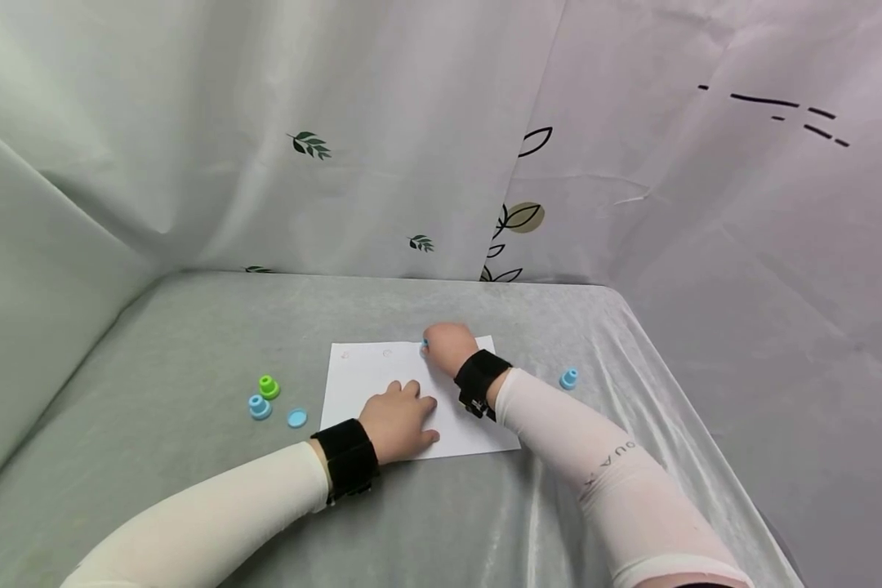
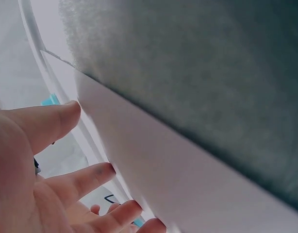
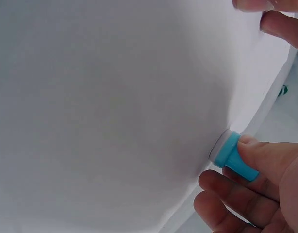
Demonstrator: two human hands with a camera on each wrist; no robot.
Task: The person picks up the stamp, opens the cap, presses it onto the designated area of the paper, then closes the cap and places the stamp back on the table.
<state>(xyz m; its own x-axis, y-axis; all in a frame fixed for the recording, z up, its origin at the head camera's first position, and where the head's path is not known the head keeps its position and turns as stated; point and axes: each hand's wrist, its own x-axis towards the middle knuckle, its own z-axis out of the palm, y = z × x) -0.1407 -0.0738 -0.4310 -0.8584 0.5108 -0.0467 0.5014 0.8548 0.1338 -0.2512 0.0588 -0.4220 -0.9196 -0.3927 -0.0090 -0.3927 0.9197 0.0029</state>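
A sheet of white paper lies on the cloth-covered table, with two faint small marks near its far left edge. My right hand pinches a small light-blue stamp between thumb and fingers at the paper's far edge. In the right wrist view the stamp's pale base faces the sheet and seems to touch it. Spread across the near middle of the paper, my left hand rests with its fingers apart. The left wrist view shows its fingertips against the sheet.
Left of the paper stand a green stamp and another blue stamp, with a flat blue cap beside them. A further blue stamp stands to the right, beyond my right forearm. A pale curtain hangs behind the table.
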